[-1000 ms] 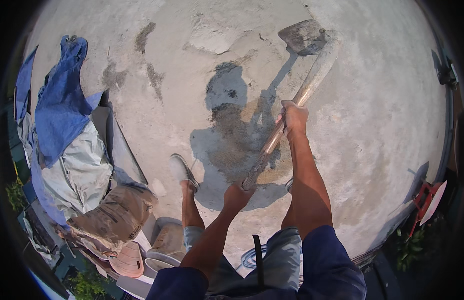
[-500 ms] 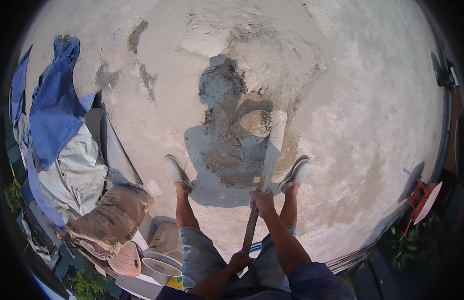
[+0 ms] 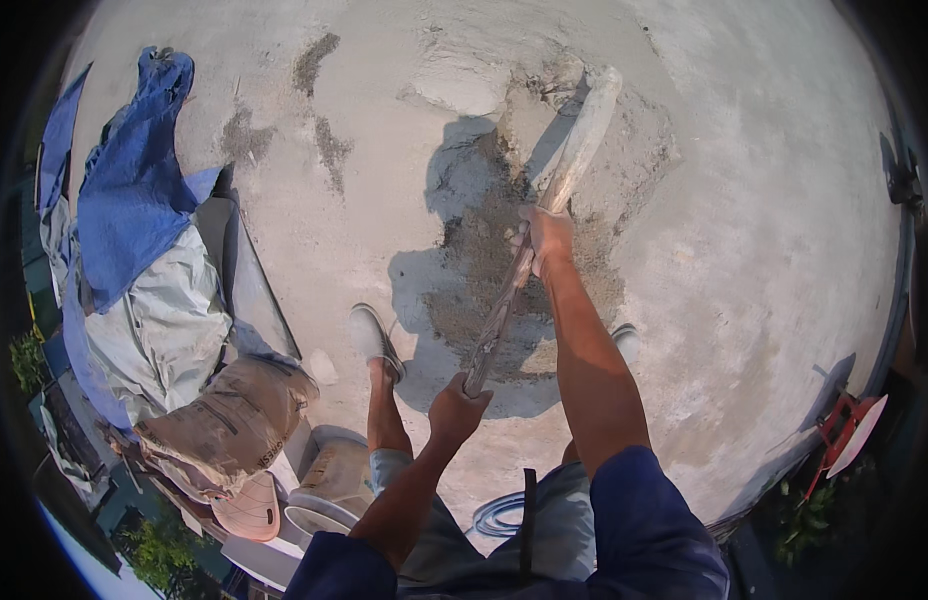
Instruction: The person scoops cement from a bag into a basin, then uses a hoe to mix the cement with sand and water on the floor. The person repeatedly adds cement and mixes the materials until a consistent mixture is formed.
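My right hand [image 3: 550, 238] is closed around the middle of a long pale wooden tool handle [image 3: 584, 130]. Lower down, my left hand [image 3: 454, 412] grips the near end of the same handle. The handle slants away to the upper right, over a rough damp patch of grey-brown mix [image 3: 634, 170] on the concrete surface [image 3: 744, 200]. The tool's head at the far end is hard to make out against the mix. My feet in pale shoes stand either side of the patch, and my shadow falls across it.
On the left lie a blue tarp [image 3: 134, 220], a silver sheet [image 3: 159, 340], a brown sack [image 3: 224, 430] and a bucket [image 3: 329, 480]. A coiled blue hose [image 3: 494, 518] is between my legs. A red object with a white panel [image 3: 849, 430] stands at the right edge.
The tool came down from the upper right toward my feet half a second ago. Now both hands have moved forward again, carrying its far end back out over the patch.
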